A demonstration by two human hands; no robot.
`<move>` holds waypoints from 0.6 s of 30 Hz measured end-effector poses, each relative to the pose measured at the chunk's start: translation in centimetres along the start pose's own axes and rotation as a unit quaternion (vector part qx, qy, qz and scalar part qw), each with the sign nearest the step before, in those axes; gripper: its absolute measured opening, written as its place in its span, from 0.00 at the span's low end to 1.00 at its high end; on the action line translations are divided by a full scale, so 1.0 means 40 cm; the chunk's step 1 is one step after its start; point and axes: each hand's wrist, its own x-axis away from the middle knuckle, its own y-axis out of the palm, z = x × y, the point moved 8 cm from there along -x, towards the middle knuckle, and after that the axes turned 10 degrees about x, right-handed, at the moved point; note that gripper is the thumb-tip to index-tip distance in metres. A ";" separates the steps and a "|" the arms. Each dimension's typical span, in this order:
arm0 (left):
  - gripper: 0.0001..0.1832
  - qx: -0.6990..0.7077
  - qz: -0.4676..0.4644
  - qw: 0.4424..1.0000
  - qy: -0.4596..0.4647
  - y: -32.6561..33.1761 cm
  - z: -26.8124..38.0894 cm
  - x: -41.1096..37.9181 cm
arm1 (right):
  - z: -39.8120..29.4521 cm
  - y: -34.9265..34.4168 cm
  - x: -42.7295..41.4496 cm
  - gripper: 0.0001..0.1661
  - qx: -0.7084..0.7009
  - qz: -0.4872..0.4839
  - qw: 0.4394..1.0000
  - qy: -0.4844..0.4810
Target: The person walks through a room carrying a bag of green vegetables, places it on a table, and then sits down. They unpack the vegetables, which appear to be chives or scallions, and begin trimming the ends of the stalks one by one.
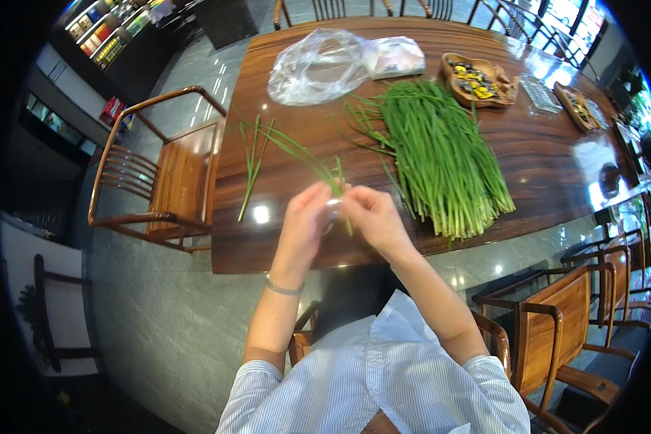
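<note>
Near the front edge of the wooden table, my left hand and my right hand meet, fingertips pinched on a few green garlic chives. Their long leaves point up and to the left, and a short pale end hangs between the hands. To the right of my hands lies a large pile of garlic chives, its cut ends towards me. A few separate chives rest on the table to the left. The fingertips are partly blurred.
A clear plastic bag and a pack of tissues lie at the back. Right of them are a carved wooden tray with wrapped pieces, a clear plastic tray and another wooden tray. Wooden chairs surround the table.
</note>
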 end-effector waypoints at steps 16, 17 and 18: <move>0.15 0.144 0.058 0.986 -0.057 -0.145 -0.004 -0.039 | 0.095 0.021 -0.003 0.14 -0.003 -0.038 0.997 0.074; 0.15 0.147 0.072 0.985 -0.050 -0.141 0.001 -0.038 | 0.092 0.022 -0.001 0.13 0.005 -0.041 0.997 0.066; 0.15 0.148 0.074 0.985 -0.042 -0.138 0.002 -0.042 | 0.088 0.023 -0.001 0.13 0.013 -0.043 0.997 0.057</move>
